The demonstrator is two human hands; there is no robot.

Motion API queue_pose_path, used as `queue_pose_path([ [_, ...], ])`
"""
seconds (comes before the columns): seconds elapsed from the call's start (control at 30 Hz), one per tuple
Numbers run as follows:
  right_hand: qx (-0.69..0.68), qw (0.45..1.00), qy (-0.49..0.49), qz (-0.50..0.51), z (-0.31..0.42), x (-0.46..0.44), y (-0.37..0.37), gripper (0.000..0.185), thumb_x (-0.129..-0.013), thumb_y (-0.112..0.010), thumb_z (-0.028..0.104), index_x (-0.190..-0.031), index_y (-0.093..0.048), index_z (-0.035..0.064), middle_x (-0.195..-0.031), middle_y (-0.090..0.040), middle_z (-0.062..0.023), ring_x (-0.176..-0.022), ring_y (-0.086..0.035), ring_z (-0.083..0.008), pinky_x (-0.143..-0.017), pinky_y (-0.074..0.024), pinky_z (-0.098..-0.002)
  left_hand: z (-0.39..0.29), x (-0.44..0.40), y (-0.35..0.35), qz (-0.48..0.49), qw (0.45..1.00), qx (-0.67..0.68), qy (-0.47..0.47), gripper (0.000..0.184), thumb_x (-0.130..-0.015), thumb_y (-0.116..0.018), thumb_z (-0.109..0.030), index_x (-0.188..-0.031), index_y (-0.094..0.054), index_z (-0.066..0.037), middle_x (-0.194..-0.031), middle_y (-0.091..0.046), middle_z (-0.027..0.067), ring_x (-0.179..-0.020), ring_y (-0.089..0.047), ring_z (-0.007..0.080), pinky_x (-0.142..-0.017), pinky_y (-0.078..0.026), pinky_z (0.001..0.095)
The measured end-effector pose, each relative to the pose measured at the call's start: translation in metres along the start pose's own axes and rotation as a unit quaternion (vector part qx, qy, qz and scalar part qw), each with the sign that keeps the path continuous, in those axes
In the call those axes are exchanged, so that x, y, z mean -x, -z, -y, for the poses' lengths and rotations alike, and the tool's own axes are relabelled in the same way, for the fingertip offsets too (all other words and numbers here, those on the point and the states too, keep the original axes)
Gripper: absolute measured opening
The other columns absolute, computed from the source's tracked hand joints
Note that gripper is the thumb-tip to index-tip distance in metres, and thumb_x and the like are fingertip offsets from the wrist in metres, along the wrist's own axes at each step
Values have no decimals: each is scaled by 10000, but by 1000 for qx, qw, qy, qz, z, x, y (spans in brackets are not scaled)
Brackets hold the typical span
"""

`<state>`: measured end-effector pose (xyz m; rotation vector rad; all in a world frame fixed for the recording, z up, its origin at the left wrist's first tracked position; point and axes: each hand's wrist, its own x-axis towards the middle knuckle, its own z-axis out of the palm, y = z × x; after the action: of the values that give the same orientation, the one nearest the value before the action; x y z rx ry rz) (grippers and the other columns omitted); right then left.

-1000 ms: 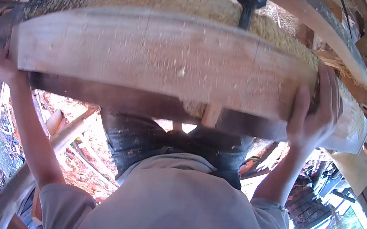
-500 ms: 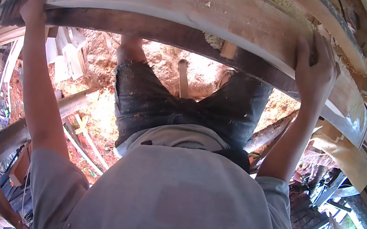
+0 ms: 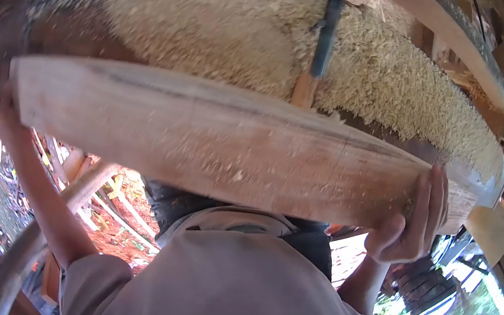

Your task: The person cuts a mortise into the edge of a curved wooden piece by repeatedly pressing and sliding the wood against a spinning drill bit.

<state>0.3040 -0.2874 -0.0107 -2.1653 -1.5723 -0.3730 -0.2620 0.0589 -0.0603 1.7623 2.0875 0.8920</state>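
A thick wooden plank (image 3: 221, 142), flecked with wood chips, stretches across in front of my chest. My left hand (image 3: 9, 118) grips its left end, fingers partly hidden and blurred. My right hand (image 3: 413, 220) is closed on the near edge close to the right end, thumb below and fingers over the face. Just beyond the plank lies a workbench (image 3: 84, 37) thickly covered in wood chips (image 3: 221, 24). Above the chips a dark metal spindle with a bit (image 3: 327, 36) points down at a small wooden block (image 3: 304, 90).
A round pole (image 3: 22, 258) stands at my lower left. Timber beams (image 3: 448, 37) run along the back right. Wood strips (image 3: 124, 212) lie on the reddish ground, and a dark stack (image 3: 421, 285) sits at the lower right.
Both hands have drawn the plank off the bench toward my body, and its face has tilted. The chip-covered bench top and the metal spindle now show.
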Motion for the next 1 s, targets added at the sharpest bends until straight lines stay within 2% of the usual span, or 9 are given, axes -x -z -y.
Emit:
queue_pose_path([
  [0.07,-3,1000,12,13,-3,-7,-1,510,-953,-424,305,-1065,-654,-136,-1109,-678,-285,-1081,-641,-479,-949,-488,-521,-1,4,11,34,972,-199,-122,551,-851,-681,-270,-1279,-603,68,-1179,-683,179,-1040,-675,247,-899,-541,368],
  [0.17,13,1000,-18,8,-6,-14,-11,495,-966,-406,291,-1011,-652,-136,-1067,-683,-299,-1036,-655,-488,-917,-518,-523,-6,18,2,23,995,-38,-91,559,-869,-639,-287,-1289,-591,78,-1190,-673,210,-1043,-674,266,-903,-541,382],
  [0.3,20,999,-33,-20,-8,-19,-22,514,-971,-361,287,-981,-645,-142,-1032,-674,-329,-999,-663,-498,-894,-533,-565,-10,27,0,-9,990,-69,-119,517,-923,-538,-248,-1310,-567,94,-1199,-658,239,-1042,-670,307,-898,-548,391],
  [0.33,28,998,-13,-55,-12,-17,-28,510,-969,-344,274,-948,-628,-148,-969,-668,-341,-933,-677,-494,-836,-562,-583,-9,26,-2,-3,998,47,-29,502,-939,-478,-190,-1348,-529,96,-1252,-624,251,-1082,-650,329,-935,-540,391],
  [0.43,30,992,17,-125,-15,-15,-40,478,-968,-342,247,-913,-600,-153,-906,-662,-337,-871,-689,-477,-782,-587,-585,-17,21,-3,-72,984,134,90,514,-920,-481,-140,-1372,-493,104,-1309,-582,262,-1134,-620,344,-969,-528,397],
  [0.53,51,987,66,-134,-15,-19,-48,445,-975,-335,229,-914,-584,-136,-890,-657,-333,-855,-694,-462,-755,-600,-576,-27,24,-12,-81,983,148,67,518,-917,-472,-141,-1362,-487,125,-1345,-550,272,-1181,-589,357,-1018,-498,413],
  [0.9,5,999,-25,-22,-19,-30,-30,477,-993,-320,276,-990,-628,-88,-1047,-675,-302,-1017,-661,-491,-905,-540,-575,-39,30,-23,-124,971,175,108,560,-835,-374,-102,-1327,-549,101,-1347,-558,258,-1208,-577,334,-1043,-469,388],
  [0.93,-3,999,-16,-32,-22,-31,-33,473,-991,-322,272,-980,-631,-87,-1031,-680,-297,-1002,-666,-490,-892,-547,-566,15,13,6,-74,975,200,65,502,-887,-464,-151,-1320,-568,81,-1315,-586,243,-1159,-608,316,-1003,-496,374],
  [1.0,-10,999,1,-49,-26,-36,-35,494,-1000,-326,300,-953,-635,-82,-993,-692,-282,-968,-679,-480,-857,-560,-545,49,12,19,-101,993,66,8,499,-891,-566,-199,-1312,-582,68,-1290,-607,228,-1119,-628,298,-970,-516,365],
])
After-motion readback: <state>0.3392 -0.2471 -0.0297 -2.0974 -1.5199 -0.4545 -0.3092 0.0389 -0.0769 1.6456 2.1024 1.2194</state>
